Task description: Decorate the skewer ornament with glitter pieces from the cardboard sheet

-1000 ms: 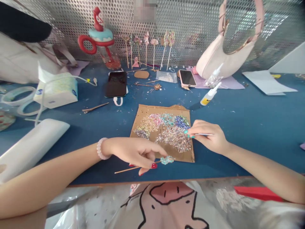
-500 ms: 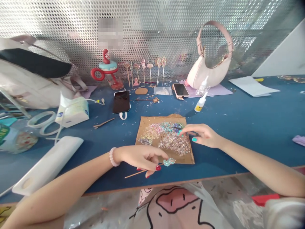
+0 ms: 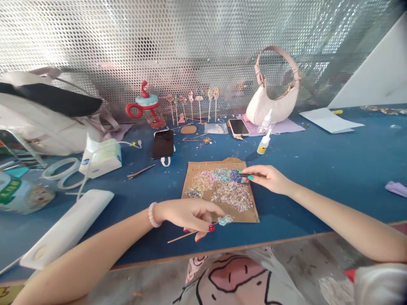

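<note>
My left hand (image 3: 190,216) is closed on a thin wooden stick (image 3: 182,237), which points down to the left. At the stick's other end is a turquoise beaded ornament (image 3: 225,220), close by my index fingertip above the board's front edge. My right hand (image 3: 270,178) pinches dark tweezers (image 3: 246,175) whose tips reach the dark blue beads (image 3: 235,175). These lie on a cardboard sheet (image 3: 203,165) among turquoise, pink, yellow and clear beads (image 3: 233,195). Whether the tips grip a bead is too small to tell.
Beyond the board stand a glue bottle (image 3: 263,144), phones (image 3: 163,144), upright decorated sticks (image 3: 199,108), a red-handled cup (image 3: 149,103) and a pale handbag (image 3: 276,103). On the left are a tissue pack (image 3: 103,159), loose tweezers (image 3: 141,171), cables and a white power strip (image 3: 68,228).
The view has tilted up slightly, so things sit lower. The tweezers' tips have shifted from near the turquoise beads to the dark blue ones. My left hand keeps its hold on the stick.
</note>
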Action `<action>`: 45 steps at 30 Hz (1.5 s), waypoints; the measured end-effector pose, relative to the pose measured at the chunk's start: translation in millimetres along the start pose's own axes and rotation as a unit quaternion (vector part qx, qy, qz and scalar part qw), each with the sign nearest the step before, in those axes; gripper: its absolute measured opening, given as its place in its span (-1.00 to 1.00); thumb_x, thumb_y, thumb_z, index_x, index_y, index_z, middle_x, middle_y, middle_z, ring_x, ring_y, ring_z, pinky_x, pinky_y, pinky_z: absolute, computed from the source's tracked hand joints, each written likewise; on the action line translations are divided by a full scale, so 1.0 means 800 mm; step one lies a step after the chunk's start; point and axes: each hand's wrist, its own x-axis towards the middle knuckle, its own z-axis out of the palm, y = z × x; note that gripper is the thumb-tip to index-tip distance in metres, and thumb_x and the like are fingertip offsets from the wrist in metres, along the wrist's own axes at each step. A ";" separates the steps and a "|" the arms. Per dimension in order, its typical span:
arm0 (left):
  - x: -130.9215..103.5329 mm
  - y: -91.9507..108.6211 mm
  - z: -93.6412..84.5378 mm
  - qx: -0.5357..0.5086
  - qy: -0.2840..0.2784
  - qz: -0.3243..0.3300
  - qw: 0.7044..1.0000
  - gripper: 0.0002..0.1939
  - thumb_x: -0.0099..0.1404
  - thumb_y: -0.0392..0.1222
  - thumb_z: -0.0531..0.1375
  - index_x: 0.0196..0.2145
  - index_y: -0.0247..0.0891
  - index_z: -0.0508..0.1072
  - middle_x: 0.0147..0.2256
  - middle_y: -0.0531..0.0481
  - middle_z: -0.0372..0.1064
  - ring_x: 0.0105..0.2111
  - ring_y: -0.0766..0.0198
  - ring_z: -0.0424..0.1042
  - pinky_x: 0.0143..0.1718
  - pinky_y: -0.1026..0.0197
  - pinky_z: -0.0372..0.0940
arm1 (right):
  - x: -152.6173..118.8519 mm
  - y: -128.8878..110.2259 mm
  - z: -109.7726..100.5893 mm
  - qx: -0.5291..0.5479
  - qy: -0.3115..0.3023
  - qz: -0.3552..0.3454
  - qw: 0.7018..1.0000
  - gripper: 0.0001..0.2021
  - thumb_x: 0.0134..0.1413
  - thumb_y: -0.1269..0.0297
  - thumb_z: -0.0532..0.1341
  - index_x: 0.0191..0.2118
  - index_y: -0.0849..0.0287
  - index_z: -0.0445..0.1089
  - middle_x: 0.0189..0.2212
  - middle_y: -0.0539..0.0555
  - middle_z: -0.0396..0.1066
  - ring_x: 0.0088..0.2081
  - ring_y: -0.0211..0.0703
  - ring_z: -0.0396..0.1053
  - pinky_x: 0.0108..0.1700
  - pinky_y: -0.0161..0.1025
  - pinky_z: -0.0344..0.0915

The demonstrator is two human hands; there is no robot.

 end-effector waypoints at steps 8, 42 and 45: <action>-0.001 0.002 0.001 -0.004 0.002 0.002 1.000 -0.51 0.30 -0.33 0.15 0.17 -0.32 0.18 -0.59 0.24 0.33 -0.73 0.48 0.14 -0.72 0.42 0.05 | 0.000 -0.002 -0.005 0.023 0.009 -0.013 1.000 -0.77 0.03 0.09 0.30 -0.28 0.15 0.47 -0.30 0.09 0.49 -0.24 -0.14 0.46 -0.15 -0.16 0.39; -0.004 0.011 0.003 0.027 0.014 -0.021 0.999 -0.60 0.36 -0.30 0.10 0.14 -0.34 0.25 -0.58 0.18 0.34 -0.72 0.50 0.13 -0.73 0.46 0.04 | -0.002 -0.008 0.000 0.086 0.019 0.120 0.989 -0.84 0.02 0.21 0.27 -0.35 0.19 0.34 -0.51 0.02 0.45 -0.51 -0.31 0.34 -0.48 -0.33 0.22; -0.004 0.011 0.003 0.023 0.014 -0.019 0.999 -0.61 0.36 -0.31 0.09 0.13 -0.31 0.25 -0.59 0.19 0.33 -0.71 0.51 0.13 -0.73 0.48 0.04 | -0.001 -0.004 0.002 0.113 0.011 0.127 0.985 -0.81 0.04 0.18 0.25 -0.36 0.18 0.30 -0.54 0.01 0.43 -0.60 -0.37 0.23 -0.58 -0.35 0.13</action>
